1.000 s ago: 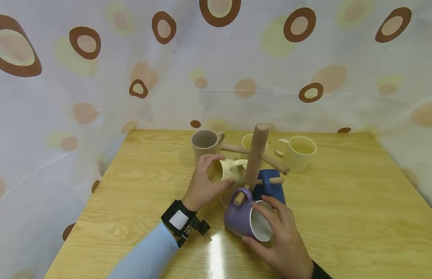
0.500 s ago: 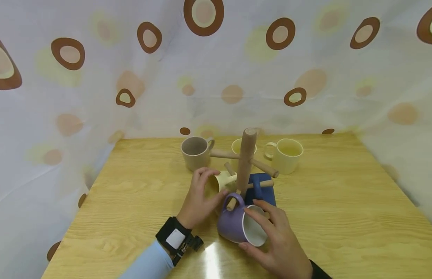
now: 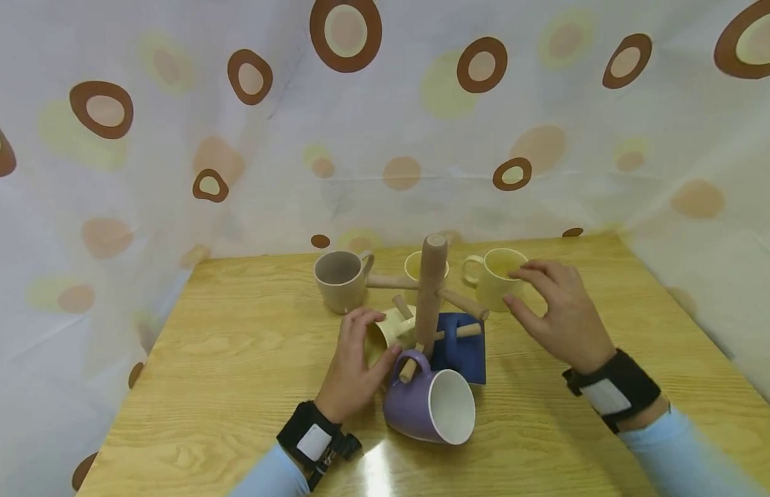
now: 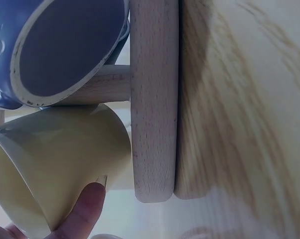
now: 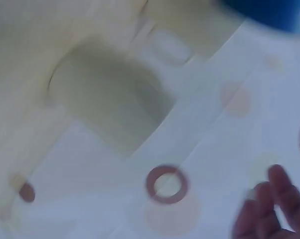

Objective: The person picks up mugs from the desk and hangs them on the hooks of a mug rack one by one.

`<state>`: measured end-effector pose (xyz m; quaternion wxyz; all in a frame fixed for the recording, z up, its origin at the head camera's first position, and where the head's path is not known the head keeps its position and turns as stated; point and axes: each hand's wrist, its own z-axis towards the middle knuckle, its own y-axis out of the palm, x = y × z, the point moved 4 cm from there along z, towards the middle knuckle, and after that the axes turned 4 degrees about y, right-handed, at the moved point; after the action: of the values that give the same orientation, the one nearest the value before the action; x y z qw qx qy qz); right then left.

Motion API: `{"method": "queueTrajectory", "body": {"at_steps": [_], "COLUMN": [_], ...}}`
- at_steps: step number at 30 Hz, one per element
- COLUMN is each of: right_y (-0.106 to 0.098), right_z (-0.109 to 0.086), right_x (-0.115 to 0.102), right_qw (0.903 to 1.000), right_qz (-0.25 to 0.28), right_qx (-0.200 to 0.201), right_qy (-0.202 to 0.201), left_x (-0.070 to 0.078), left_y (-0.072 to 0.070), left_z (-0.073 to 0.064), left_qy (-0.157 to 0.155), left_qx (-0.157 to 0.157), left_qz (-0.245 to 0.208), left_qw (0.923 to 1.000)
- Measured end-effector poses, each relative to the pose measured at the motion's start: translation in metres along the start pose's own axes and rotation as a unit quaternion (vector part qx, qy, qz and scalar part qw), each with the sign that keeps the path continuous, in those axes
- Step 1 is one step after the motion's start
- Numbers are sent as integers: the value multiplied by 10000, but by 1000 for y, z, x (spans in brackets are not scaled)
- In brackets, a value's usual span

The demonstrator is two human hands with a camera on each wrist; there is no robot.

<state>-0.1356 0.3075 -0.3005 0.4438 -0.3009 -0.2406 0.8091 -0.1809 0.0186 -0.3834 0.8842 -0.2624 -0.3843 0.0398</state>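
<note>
- The left hand (image 3: 355, 369) pinches a pale cream ceramic mug (image 3: 393, 324) near its rim, thumb on the outer wall; the mug lies on its side beside the post of a bare wooden mug tree (image 3: 429, 297), which stands mid-bench.
- The right hand (image 3: 561, 314) is partly open, fingers bent and thumb apart, holding nothing. It is close to a pale yellow ceramic mug (image 3: 493, 290), upright near the bench's back edge, towards the back right corner.
- Whether the cream mug's handle is round a peg cannot be told; hand and post hide part of it.
- A purple mug with a white interior (image 3: 409, 407) hangs tilted by its handle from a peg on the front-edge side of the tree.
- A dark blue mug (image 3: 462, 359) hangs to the right, its opening out of sight.
- Near the back edge, a grey mug (image 3: 341, 290) stands upright on the left; the post and a peg partly cover another pale yellow mug (image 3: 412, 264).
- The right wrist view is blurred, with the fingers cut off.
- The bench (image 3: 235, 359) is light, wood-grained and glossy, its front edge out of frame.
- White sheeting with brown, peach and yellow spots (image 3: 360, 138) rises behind the back edge and along both sides.
</note>
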Motion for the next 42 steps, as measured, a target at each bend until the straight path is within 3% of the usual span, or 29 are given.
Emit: {"method": "queueTrajectory", "body": {"at_steps": [3,5,8,11,14,17,22,25,30,35,38,42], "right_y": [13,24,41,56,66,72,78,79,72,56,41,25], "right_z": [18,23,25,25,27,29,25,17,8,35,55,68], "right_x": [41,61,80,90,95,98,100,104,98,67,38,-3], "right_qw": [9883,9674,9324,9077,8977,9002,9178,9293,9428,9534,9526,9489], "right_qz": [-620,-917,-1142,-1156,-1122,-1035,-705,-339,679,1390,1846,2285], "right_qx": [-1067,-1839,-2771,-3337,-3489,-3339,-2782,-2194,-839,-79,42,19], "right_qy": [893,1477,2020,2268,2447,2599,2743,2952,3153,2678,2417,2178], "left_x": [-1,-1,0,2,3,3,2,1,0,0,0,0], "left_y": [2,3,5,6,6,6,4,4,5,4,3,1], "left_z": [-3,-4,-3,-2,0,1,3,3,-3,-5,-5,-5], "left_qy": [-22,-4,41,49,38,26,-3,-35,-164,-99,-53,-55], "left_qx": [-7,-42,-93,-136,-167,-176,-181,-199,-215,-76,-3,6], "left_qz": [-47,-53,-11,51,106,152,194,225,240,247,256,251], "left_qw": [10000,10000,9999,9999,9998,9997,9996,9995,9993,9996,9997,9997]}}
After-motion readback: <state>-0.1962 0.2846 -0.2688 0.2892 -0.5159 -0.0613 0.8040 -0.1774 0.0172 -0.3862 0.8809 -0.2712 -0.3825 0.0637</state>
